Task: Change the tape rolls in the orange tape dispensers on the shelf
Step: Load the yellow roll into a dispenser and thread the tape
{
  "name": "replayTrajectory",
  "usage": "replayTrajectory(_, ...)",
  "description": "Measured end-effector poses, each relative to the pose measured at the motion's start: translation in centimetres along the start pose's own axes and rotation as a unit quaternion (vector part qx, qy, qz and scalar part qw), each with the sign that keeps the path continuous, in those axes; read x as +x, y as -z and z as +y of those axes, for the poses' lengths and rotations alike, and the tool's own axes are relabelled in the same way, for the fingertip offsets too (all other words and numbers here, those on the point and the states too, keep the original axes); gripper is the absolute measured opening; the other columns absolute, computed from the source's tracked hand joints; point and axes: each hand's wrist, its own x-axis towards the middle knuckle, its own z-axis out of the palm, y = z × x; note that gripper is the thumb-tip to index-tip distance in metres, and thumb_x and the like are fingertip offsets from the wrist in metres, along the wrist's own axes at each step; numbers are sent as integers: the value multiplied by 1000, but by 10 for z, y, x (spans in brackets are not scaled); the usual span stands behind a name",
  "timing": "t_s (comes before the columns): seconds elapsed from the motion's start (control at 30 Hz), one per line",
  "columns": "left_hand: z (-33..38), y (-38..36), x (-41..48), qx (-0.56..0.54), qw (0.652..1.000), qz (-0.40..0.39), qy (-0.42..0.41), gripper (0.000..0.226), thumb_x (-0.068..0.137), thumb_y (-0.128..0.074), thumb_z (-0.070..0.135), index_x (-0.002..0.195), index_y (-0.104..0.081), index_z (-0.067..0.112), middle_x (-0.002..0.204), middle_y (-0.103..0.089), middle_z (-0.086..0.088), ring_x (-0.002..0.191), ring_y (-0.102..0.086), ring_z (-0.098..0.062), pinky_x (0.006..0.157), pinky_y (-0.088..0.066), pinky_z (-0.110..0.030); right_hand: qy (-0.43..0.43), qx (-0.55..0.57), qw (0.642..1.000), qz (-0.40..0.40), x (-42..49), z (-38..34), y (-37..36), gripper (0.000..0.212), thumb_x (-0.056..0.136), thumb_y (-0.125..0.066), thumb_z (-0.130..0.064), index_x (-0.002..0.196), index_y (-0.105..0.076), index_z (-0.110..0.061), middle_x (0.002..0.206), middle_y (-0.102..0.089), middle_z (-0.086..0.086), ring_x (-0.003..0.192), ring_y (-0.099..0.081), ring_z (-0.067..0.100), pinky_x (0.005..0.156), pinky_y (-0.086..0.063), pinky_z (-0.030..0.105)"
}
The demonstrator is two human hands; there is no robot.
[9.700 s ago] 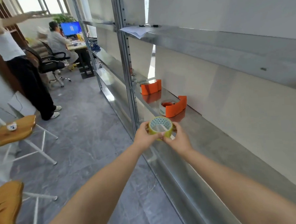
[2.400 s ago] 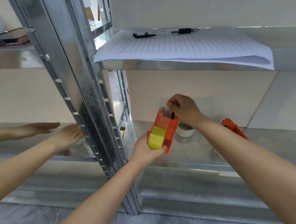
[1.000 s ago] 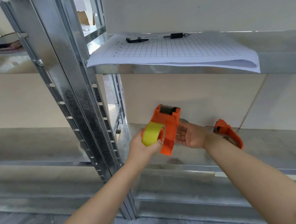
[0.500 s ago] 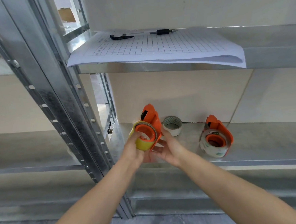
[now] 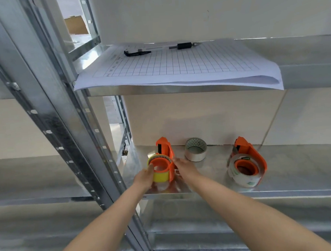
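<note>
An orange tape dispenser (image 5: 166, 152) stands on the metal shelf (image 5: 300, 166) near its left front corner, with a yellow tape roll (image 5: 160, 174) on its orange hub. My left hand (image 5: 145, 178) grips the yellow roll from the left. My right hand (image 5: 184, 168) holds the dispenser's right side. A second orange dispenser (image 5: 248, 158) with a clear, white-printed tape roll (image 5: 242, 174) sits on the shelf to the right. A loose silver-grey tape roll (image 5: 195, 149) lies between them near the back wall.
A steel upright post (image 5: 63, 132) runs diagonally just left of my left hand. The upper shelf carries gridded paper sheets (image 5: 176, 67) overhanging its front edge, with a pen (image 5: 182, 45) and a black clip (image 5: 136, 53) on top.
Both hands have lowered the dispenser with the yellow roll from mid-air down onto the shelf. The view has tilted slightly upward.
</note>
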Motion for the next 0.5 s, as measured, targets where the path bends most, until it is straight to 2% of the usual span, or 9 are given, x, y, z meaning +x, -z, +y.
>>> replayTrajectory(0.1,-5,-1,3,16,1000,-13,13,56,97,-22,43,99,-61,3,71,-61,-13,82,-60,-31,71,-43,-30,14,-33,999,-4,2,10,2,33,96,-41,-35,110,-65,-18,99,-66,0,83,-60,7,71,-45,19)
replayTrajectory(0.17,-8,-3,7,13,1000,-9,0,56,97,-27,43,105,-61,-1,89,-66,-22,92,-62,-36,80,-46,-35,12,-30,999,-14,2,16,3,33,96,-39,-35,113,-63,-21,103,-66,0,85,-61,7,71,-44,18)
replayTrajectory(0.2,-9,-4,8,11,1000,-6,-7,55,96,-29,44,107,-59,-1,101,-66,-26,99,-62,-38,85,-46,-37,10,-26,999,-20,3,18,4,30,96,-38,-36,112,-62,-24,106,-65,-1,91,-61,10,77,-45,21)
replayTrajectory(0.27,-8,-5,9,16,1000,-10,-15,53,96,-30,45,107,-59,1,109,-64,-27,104,-60,-39,89,-46,-38,11,-29,999,-27,4,20,5,25,96,-38,-37,107,-60,-30,108,-66,-2,100,-61,14,88,-46,28)
replayTrajectory(0.3,-8,-5,10,21,1000,-13,-17,52,96,-30,44,107,-59,2,110,-64,-27,106,-60,-39,90,-46,-38,18,-38,999,-26,4,20,6,26,96,-39,-38,108,-60,-28,105,-67,-2,96,-62,12,86,-48,27)
replayTrajectory(0.33,-9,-6,11,23,999,-16,-17,52,96,-29,43,109,-59,3,112,-64,-27,107,-59,-39,91,-46,-38,30,-50,998,-25,5,20,7,29,95,-41,-37,111,-61,-25,95,-68,-5,84,-63,5,77,-51,22)
replayTrajectory(0.4,-12,-8,14,31,999,-22,-19,51,97,-28,42,112,-58,3,115,-63,-27,109,-58,-40,93,-45,-39,48,-74,996,-15,4,19,8,33,94,-42,-37,116,-60,-20,76,-60,-13,55,-55,-7,52,-40,10)
replayTrajectory(0.43,-13,-8,16,40,999,-22,-23,52,97,-27,42,112,-58,3,114,-63,-27,109,-58,-40,92,-45,-39,52,-82,995,-9,5,19,9,34,94,-43,-37,117,-60,-19,74,-58,-14,51,-52,-6,49,-36,9)
replayTrajectory(0.5,-17,-9,19,65,997,-24,-30,54,97,-26,43,113,-58,3,112,-65,-25,106,-59,-39,90,-46,-39,55,-86,995,-5,7,20,11,35,94,-44,-38,119,-59,-18,79,-60,-12,60,-52,-3,54,-37,12)
